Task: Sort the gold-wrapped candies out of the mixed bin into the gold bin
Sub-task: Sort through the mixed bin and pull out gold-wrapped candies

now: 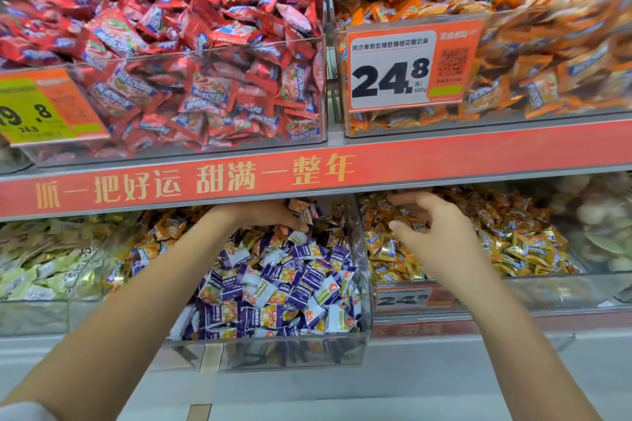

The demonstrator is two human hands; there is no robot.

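The head camera looks at a shop shelf with clear plastic bins in two rows. In the lower row, the mixed bin (362, 328) stands in the middle; it holds mostly purple-and-white candies (280, 280), with gold-wrapped candies (167, 227) lying along its back and left part. Just beside it on the right stands the gold bin (547, 287), full of gold wrappers up to its front wall, with a blurred price tag (403, 299) at its front left corner.

The left hand (270, 215) reaches deep to the back edge of the mixed bin, under the red shelf strip (307, 178). Its fingers are partly hidden by the strip and buried among the candies, so I cannot tell if they grip any piece. The right hand (431, 229) hovers over the left part of the gold bin, fingers spread and loosely bent, holding nothing.

In the upper row, a bin of red candies (205, 44) is on the left and a bin of orange candies (547, 44) on the right, with an orange price tag (410, 68) showing 24.8.
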